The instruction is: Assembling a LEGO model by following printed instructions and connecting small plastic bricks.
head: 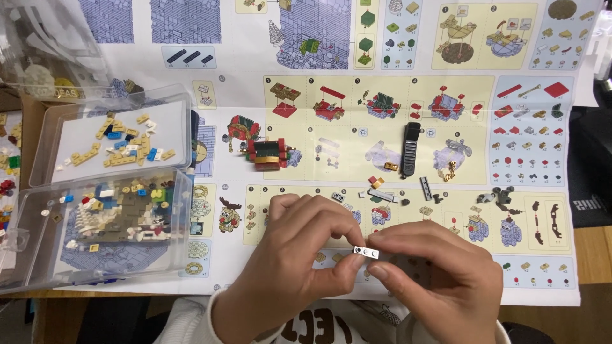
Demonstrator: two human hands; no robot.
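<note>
Pinching grey plate (366,252) between left hand (299,255) and right hand (427,271) fingers, closed on it; keeping studs up, level, at 6 o'clock of sheet (382,114).

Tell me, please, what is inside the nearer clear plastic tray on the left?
The nearer clear tray holds loose small bricks in tan, white, blue, yellow and green, heaped on its floor. The tray's near wall blurs the bottom layer, so whatever lies under the heap cannot be seen.
</note>
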